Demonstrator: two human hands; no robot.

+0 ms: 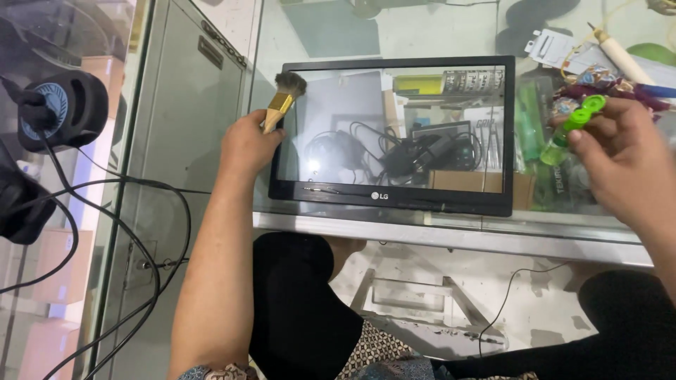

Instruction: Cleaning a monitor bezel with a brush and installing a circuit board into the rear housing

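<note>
A black monitor bezel frame (394, 197) lies flat on a glass counter top (436, 229), with no panel in it, so the shelf below shows through. My left hand (246, 144) grips a small paintbrush (283, 102) with a wooden handle and dark bristles, held at the frame's upper left corner. My right hand (623, 158) holds a small green plastic bottle (574, 127) with a flip cap, just right of the frame.
Cables, a dark adapter and small boxes (415, 155) lie under the glass. Packets and a wooden-handled tool (620, 56) crowd the far right. A grey metal cabinet (190, 105) stands left, with black speakers (60, 109) and cables beside it. A metal stand (429, 309) sits on the floor.
</note>
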